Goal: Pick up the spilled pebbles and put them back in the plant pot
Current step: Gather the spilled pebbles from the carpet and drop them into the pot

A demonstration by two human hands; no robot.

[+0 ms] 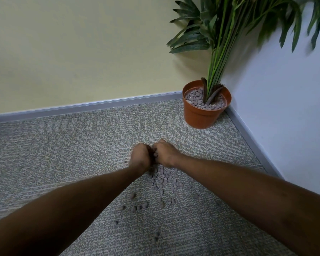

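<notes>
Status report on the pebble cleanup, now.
Left hand and right hand cupped together on carpet, scooping pebbles. Loose pebbles scattered nearer the camera. Plant pot upright in corner, path clear.

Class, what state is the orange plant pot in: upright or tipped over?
Upright. The plant pot stands on its base on the carpet in the corner, its rim facing up, with pebbles inside around the stems.

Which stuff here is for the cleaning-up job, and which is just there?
For the job:
left hand
right hand
spilled pebbles
pot

Just there:
plant
carpet
walls
skirting
</notes>
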